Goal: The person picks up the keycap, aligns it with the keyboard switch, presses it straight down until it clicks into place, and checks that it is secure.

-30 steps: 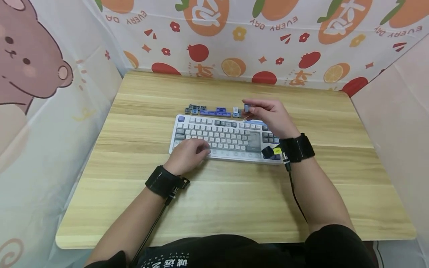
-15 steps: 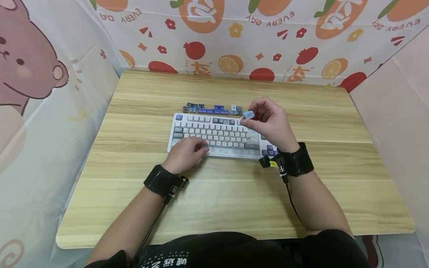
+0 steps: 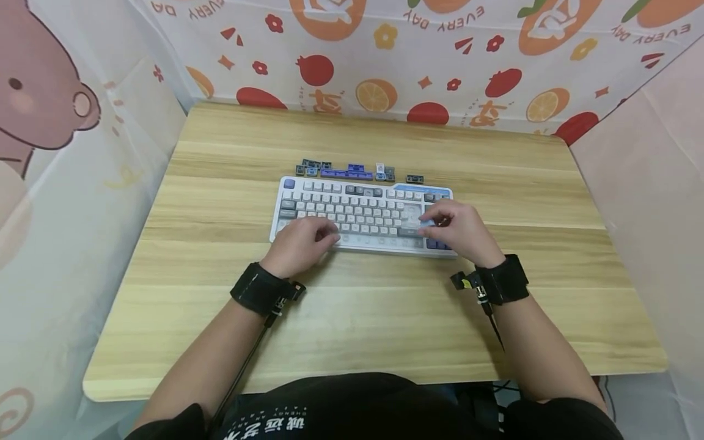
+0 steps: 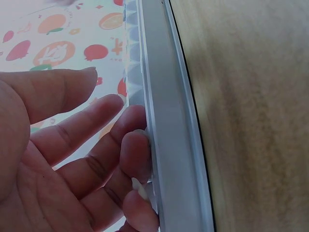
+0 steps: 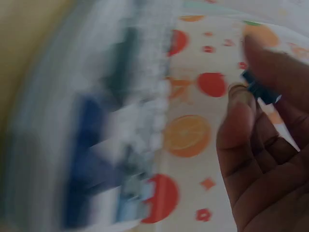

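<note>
A white and grey keyboard (image 3: 379, 248) lies on the wooden table. My right hand (image 3: 462, 231) is over its right part, thumb and fingertips pinching a small blue keycap (image 3: 428, 224); in the right wrist view the keycap (image 5: 261, 89) looks dark blue. Along the keyboard's front row and near its right side, pale stretches show no raised caps. At the front left, my left hand (image 3: 299, 244) rests with relaxed, bent fingers (image 4: 135, 157) against the front edge, its thumb apart from them; nothing shows in its grasp.
Behind the keyboard is a row of loose keycaps, including a long blue-purple one (image 3: 346, 174) and a dark one (image 3: 415, 179) farther right. Fruit-printed cloth (image 3: 341, 79) hangs at the table's back edge. A black cable (image 3: 250, 363) runs along the left forearm.
My right hand has come from behind the keyboard forward and down to its right part, carrying the blue keycap. The left hand has stayed on the keyboard's front edge.
</note>
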